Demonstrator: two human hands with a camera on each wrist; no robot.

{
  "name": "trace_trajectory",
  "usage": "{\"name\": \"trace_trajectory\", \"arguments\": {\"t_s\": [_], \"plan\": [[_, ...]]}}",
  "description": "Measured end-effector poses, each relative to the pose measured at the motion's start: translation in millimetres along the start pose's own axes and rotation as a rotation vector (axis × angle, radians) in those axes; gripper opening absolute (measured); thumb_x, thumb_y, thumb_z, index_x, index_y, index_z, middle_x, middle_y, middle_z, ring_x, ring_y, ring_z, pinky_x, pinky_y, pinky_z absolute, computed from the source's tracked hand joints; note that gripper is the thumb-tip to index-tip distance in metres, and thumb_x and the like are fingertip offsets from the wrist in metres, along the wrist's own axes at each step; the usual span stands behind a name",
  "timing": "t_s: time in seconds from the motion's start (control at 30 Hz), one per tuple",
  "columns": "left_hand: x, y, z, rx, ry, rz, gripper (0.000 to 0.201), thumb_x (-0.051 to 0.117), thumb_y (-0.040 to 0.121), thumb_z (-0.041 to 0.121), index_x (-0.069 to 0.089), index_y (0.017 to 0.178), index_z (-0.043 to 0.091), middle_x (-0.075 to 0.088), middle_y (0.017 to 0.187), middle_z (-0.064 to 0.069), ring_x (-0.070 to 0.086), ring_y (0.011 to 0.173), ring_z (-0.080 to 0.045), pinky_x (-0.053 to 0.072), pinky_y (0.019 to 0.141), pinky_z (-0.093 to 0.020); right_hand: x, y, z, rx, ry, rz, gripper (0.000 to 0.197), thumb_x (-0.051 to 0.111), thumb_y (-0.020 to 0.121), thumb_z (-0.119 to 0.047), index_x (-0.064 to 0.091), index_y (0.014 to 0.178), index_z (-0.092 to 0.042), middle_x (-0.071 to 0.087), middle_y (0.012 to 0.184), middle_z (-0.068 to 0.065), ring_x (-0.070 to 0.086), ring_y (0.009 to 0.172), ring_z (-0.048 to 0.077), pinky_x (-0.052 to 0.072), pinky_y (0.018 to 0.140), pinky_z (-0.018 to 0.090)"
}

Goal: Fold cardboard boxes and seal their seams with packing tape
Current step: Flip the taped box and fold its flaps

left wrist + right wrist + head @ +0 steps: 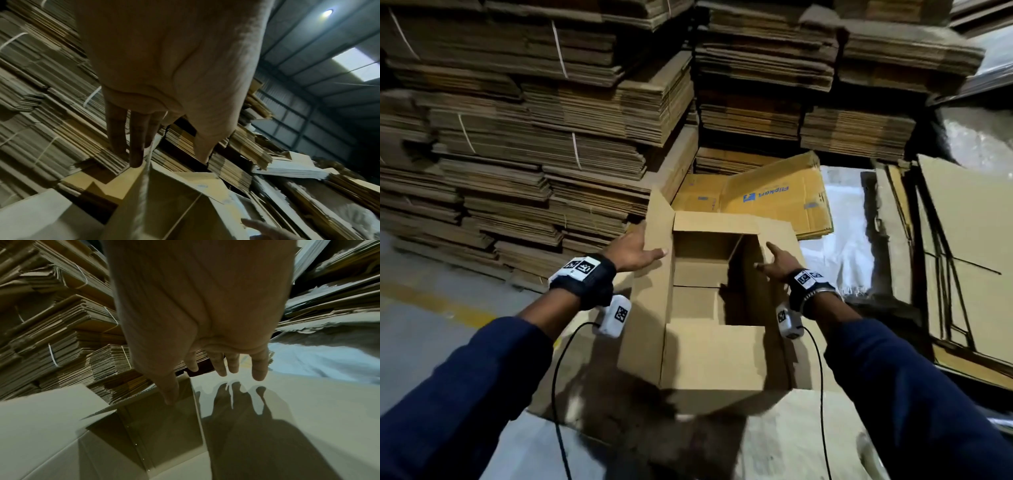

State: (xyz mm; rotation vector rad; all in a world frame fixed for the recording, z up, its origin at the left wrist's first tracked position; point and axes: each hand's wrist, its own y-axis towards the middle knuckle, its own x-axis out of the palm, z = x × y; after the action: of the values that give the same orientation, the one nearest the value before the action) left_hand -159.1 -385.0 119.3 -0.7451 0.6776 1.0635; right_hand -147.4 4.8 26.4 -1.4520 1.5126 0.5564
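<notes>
Your left hand [635, 251] lies flat-fingered on the box's [714, 356] left flap; your right hand [779, 262], fingers spread, hovers over the right flap.

Bundles of flattened cardboard [544, 113] fill the whole back, tied with white strapping [560, 51] — stacked in uneven tiers down to the grey floor [431, 308], which has a yellow line [438, 301] painted on it. Crinkly plastic sheeting [849, 240] lies on the right. Overhead — a metal roof with a lamp [327, 13] and a skylight [357, 65].
</notes>
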Motion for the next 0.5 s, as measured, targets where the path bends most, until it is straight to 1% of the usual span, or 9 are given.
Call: {"name": "trace_trajectory", "arguments": {"t_s": [0.07, 0.1, 0.17, 0.23, 0.33, 0.37, 0.43, 0.47, 0.5], "plan": [[8.3, -24.9, 30.3, 0.068, 0.035, -0.036, 0.093, 0.062, 0.093, 0.066, 0.017, 0.164, 0.027, 0.049, 0.156, -0.006, 0.05, 0.142, -0.031, 0.04, 0.116, -0.046, -3.0, -28.7, 17.9, 0.028, 0.017, 0.019, 0.089, 0.073, 0.094, -0.041, 0.022, 0.164, -0.021, 0.05, 0.152, 0.022, 0.053, 0.135, 0.04, 0.046, 0.109, 0.044], [16.7, -34.3, 41.5, 0.083, 0.053, -0.067, 0.095, 0.061, 0.094, 0.066, 0.013, 0.166, 0.025, 0.046, 0.159, -0.007, 0.048, 0.144, -0.031, 0.038, 0.117, -0.043, -3.5, -41.8, 26.6, 0.049, 0.018, 0.024, 0.09, 0.074, 0.093, -0.04, 0.022, 0.164, -0.02, 0.05, 0.153, 0.022, 0.052, 0.135, 0.039, 0.046, 0.109, 0.044], [42.0, -48.7, 55.4, 0.094, 0.092, -0.118, 0.1, 0.061, 0.096, 0.064, 0.007, 0.167, 0.02, 0.04, 0.163, -0.013, 0.046, 0.145, -0.032, 0.038, 0.117, -0.04, -2.6, -68.3, 45.6, 0.097, 0.027, 0.029, 0.09, 0.076, 0.091, -0.039, 0.025, 0.163, -0.02, 0.049, 0.153, 0.021, 0.052, 0.135, 0.039, 0.046, 0.109, 0.044], [72.8, -63.9, 64.8, 0.117, 0.111, -0.151, 0.103, 0.06, 0.096, 0.066, 0.005, 0.167, 0.016, 0.035, 0.166, -0.016, 0.041, 0.149, -0.031, 0.036, 0.12, -0.039, -1.0, -96.8, 65.0, 0.146, 0.043, 0.031, 0.085, 0.077, 0.089, -0.035, 0.032, 0.159, -0.017, 0.053, 0.148, 0.021, 0.054, 0.132, 0.04, 0.048, 0.106, 0.044], [119.4, -83.7, 63.2, 0.105, 0.111, -0.178, 0.104, 0.051, 0.094, 0.075, 0.002, 0.168, 0.02, 0.019, 0.173, -0.008, 0.029, 0.156, -0.029, 0.027, 0.126, -0.042, 5.6, -133.4, 96.4, 0.219, 0.024, 0.049, 0.074, 0.079, 0.085, -0.036, 0.045, 0.147, -0.014, 0.06, 0.138, 0.02, 0.058, 0.124, 0.039, 0.051, 0.102, 0.044], [134.8, -90.0, 59.0, 0.106, 0.129, -0.192, 0.103, 0.047, 0.094, 0.078, 0.004, 0.168, 0.021, 0.015, 0.174, -0.005, 0.025, 0.157, -0.028, 0.025, 0.127, -0.044, 9.2, -140.9, 108.2, 0.245, 0.028, 0.06, 0.076, 0.08, 0.083, -0.04, 0.045, 0.146, -0.014, 0.059, 0.139, 0.02, 0.058, 0.125, 0.039, 0.05, 0.103, 0.045], [163.1, -103.1, 49.3, 0.129, 0.263, -0.191, 0.094, 0.041, 0.098, 0.075, 0.01, 0.168, 0.021, 0.008, 0.175, -0.002, 0.015, 0.16, -0.025, 0.019, 0.128, -0.043, 15.1, -162.4, 126.1, 0.283, 0.06, 0.058, 0.086, 0.078, 0.08, -0.049, 0.043, 0.15, -0.013, 0.056, 0.145, 0.02, 0.056, 0.13, 0.039, 0.048, 0.107, 0.047], [174.1, -105.8, 43.0, 0.155, 0.339, -0.161, 0.09, 0.039, 0.1, 0.073, 0.012, 0.167, 0.02, 0.005, 0.175, -0.003, 0.012, 0.161, -0.024, 0.017, 0.129, -0.043, 15.9, -173.5, 130.2, 0.293, 0.083, 0.053, 0.088, 0.077, 0.081, -0.05, 0.041, 0.152, -0.011, 0.054, 0.148, 0.021, 0.054, 0.132, 0.039, 0.047, 0.109, 0.046], [182.8, -108.4, 37.5, 0.175, 0.395, -0.134, 0.087, 0.038, 0.101, 0.071, 0.012, 0.167, 0.02, 0.004, 0.175, -0.004, 0.01, 0.161, -0.024, 0.016, 0.129, -0.043, 14.3, -186.5, 131.1, 0.291, 0.104, 0.056, 0.086, 0.076, 0.085, -0.047, 0.041, 0.152, -0.007, 0.053, 0.149, 0.022, 0.053, 0.134, 0.04, 0.045, 0.109, 0.044]]}}
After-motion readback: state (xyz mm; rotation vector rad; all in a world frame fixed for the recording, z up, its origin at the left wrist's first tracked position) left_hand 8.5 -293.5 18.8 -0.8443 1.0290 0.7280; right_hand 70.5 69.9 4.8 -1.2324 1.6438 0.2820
